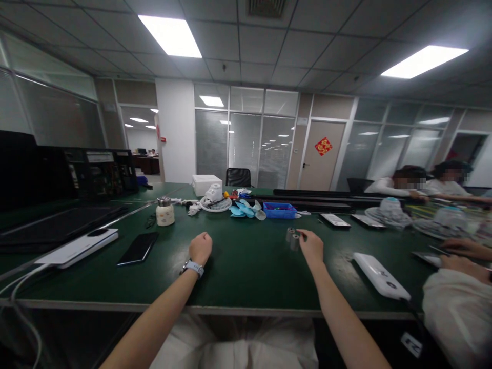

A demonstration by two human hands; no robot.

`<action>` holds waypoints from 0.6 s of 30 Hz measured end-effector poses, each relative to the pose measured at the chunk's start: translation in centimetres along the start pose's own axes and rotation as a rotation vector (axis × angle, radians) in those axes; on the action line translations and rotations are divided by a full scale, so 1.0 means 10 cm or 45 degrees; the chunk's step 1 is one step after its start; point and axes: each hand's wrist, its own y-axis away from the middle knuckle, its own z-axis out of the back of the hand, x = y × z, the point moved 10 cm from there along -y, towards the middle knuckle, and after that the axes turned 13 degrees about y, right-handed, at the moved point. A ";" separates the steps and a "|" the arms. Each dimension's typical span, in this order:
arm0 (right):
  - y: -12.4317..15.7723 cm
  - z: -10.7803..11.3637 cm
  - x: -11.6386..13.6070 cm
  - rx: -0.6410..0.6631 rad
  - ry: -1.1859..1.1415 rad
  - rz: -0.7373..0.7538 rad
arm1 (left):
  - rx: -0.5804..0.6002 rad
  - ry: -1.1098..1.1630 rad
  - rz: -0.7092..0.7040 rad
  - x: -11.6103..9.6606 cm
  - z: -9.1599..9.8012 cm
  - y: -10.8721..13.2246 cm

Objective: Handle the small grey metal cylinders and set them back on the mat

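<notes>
Green matte bench (pixel 246 274): left hand (pixel 200 248) grip fisted; right hand (pixel 312 247) touches grey metal cylinders (pixel 292 239), grip unclear; glossy black phone (pixel 138 248), white power bank (pixel 380 275) flank.

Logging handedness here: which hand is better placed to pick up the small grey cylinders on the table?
Probably the right hand: its fingertips are at the grey cylinders, while the left hand rests fisted, well apart.

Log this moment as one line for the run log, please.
left hand: fisted on green table | right hand: fingers at grey cylinders, grip unclear | nearby: black phone, white device
</notes>
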 end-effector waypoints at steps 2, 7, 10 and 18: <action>0.01 -0.09 -0.07 0.099 0.045 -0.057 | 0.002 -0.002 0.001 -0.01 0.01 0.01; 0.02 -0.04 -0.07 0.065 -0.018 -0.137 | 0.007 -0.016 0.008 -0.01 0.02 0.02; 0.03 0.03 -0.04 -0.038 -0.136 -0.091 | 0.012 -0.010 0.003 -0.01 0.02 0.02; 0.02 -0.05 0.05 -0.064 -0.259 0.005 | -0.016 -0.002 -0.017 0.03 -0.02 -0.02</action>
